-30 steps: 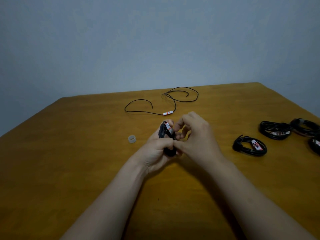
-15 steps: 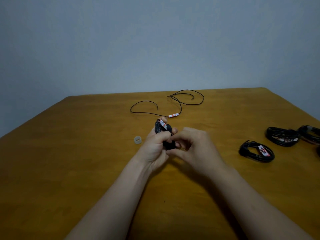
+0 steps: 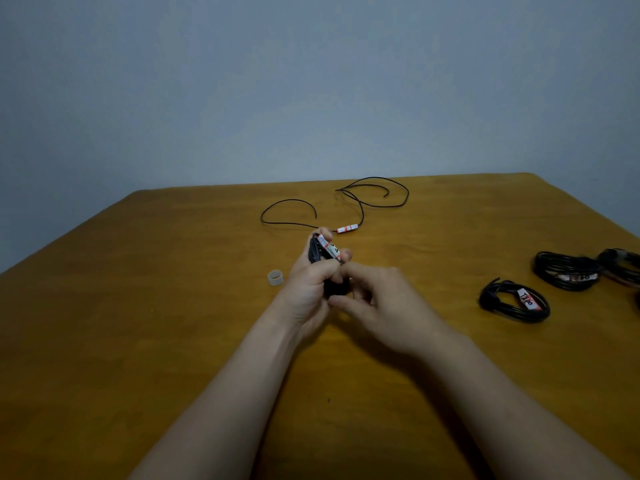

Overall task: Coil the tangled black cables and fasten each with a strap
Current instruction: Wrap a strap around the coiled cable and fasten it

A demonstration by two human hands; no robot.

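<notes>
My left hand [image 3: 308, 289] grips a small coiled black cable [image 3: 317, 252] above the middle of the wooden table [image 3: 138, 341]; a white and red tag [image 3: 330, 249] sticks out of the coil between my fingers. My right hand [image 3: 377, 303] is against the coil's lower end, fingers curled and pinching it near my left thumb; what exactly it pinches is hidden. A loose, uncoiled black cable [image 3: 360, 202] with a white and red tag [image 3: 347, 228] lies behind my hands.
A small translucent ring of tape [image 3: 276, 278] stands left of my left hand. Coiled, tagged black cables lie at the right: one nearer [image 3: 514, 301], one behind it [image 3: 568, 271], another at the frame's edge [image 3: 623, 268]. A grey wall rises behind the table.
My right hand has dropped from the top of the coil to its lower end. The coil's tag now shows more. The view has tilted upward a little.
</notes>
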